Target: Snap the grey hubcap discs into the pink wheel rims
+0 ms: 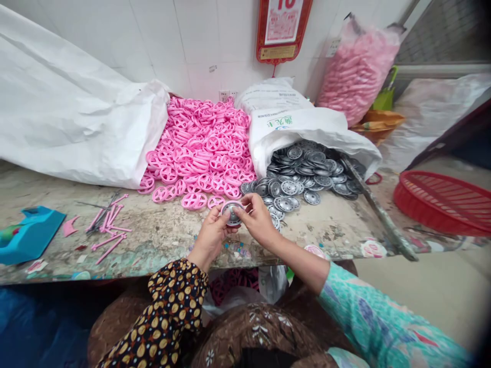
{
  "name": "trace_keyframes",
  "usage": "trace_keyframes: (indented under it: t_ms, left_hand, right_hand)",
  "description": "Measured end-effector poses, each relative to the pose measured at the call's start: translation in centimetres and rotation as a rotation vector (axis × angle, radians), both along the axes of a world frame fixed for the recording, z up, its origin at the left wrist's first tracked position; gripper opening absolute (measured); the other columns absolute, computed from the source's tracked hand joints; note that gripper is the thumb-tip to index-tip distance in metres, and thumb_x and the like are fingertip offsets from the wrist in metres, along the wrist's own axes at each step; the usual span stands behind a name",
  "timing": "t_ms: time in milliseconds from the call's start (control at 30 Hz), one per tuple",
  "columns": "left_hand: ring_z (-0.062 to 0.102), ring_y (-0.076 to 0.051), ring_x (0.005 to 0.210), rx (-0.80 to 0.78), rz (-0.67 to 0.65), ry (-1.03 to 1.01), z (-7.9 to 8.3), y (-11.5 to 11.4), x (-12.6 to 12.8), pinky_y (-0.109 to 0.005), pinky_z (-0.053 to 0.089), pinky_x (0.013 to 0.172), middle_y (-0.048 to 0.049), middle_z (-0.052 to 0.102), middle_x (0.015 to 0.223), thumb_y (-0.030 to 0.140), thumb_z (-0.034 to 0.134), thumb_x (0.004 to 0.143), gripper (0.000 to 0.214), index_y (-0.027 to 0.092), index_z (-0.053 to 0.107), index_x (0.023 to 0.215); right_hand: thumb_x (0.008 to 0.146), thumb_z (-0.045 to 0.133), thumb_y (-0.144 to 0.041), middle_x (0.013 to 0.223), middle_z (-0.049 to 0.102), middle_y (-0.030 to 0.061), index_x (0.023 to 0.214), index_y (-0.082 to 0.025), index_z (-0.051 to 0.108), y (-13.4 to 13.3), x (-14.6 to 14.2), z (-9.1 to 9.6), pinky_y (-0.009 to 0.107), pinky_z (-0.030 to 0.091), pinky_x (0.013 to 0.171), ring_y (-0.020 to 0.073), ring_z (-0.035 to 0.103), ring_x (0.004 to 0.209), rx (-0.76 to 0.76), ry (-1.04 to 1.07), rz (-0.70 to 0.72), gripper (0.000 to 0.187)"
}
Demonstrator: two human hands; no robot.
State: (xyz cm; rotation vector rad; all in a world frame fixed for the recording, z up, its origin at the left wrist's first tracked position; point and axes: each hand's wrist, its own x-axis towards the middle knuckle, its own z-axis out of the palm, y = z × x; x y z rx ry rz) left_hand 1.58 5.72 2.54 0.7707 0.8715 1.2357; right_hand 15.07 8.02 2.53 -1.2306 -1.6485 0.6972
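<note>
My left hand [212,231] and my right hand [258,219] meet just above the worn table [161,235], near its front edge. Both are closed round one small round part [232,212], a silver-grey hubcap with what looks like a pink rim behind it. Directly behind the hands lies a big pile of pink spoked wheels [199,148]. To the right of it, several silver hubcaps [303,176] spill out of a white sack [303,125].
A large white bag [76,122] lies at the back left. Pink sticks [109,227] and a blue plastic piece [28,232] sit at left. A red basket [445,202] is at right, with a long bar [378,212] leaning across the table. A clear bag of pink parts [355,69] stands by the wall.
</note>
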Motion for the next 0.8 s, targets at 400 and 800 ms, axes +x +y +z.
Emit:
trace_keyframes:
  t_ms: [400, 800]
  left_hand:
    - [0.055, -0.012, 0.045, -0.063, -0.133, 0.363, -1.7, -3.3, -0.5, -0.022, 0.043, 0.041, -0.0001, 0.063, 0.064, 0.042, 0.07, 0.068, 0.033, 0.018, 0.058, 0.087]
    - [0.054, -0.026, 0.093, 0.431, 0.077, 1.644, -3.0, 2.4, -4.3, -0.036, 0.041, 0.081, -0.013, 0.06, 0.097, 0.019, 0.048, 0.082, 0.028, 0.019, 0.068, 0.102]
  right_hand:
    - [0.082, 0.053, -0.028, 0.072, 0.061, -0.0028, 0.092, -0.02, 0.056, -3.5, 0.8, -2.0, 0.025, 0.044, 0.06, 0.0137, 0.056, 0.064, -0.372, 0.12, 0.233, 0.013]
    - [0.092, 0.043, -0.027, 0.101, 0.058, 0.0118, 0.116, -0.018, 0.058, -4.4, 5.0, 0.5, 0.031, 0.043, 0.075, 0.0224, 0.056, 0.09, -0.009, -0.965, 0.061, 0.03]
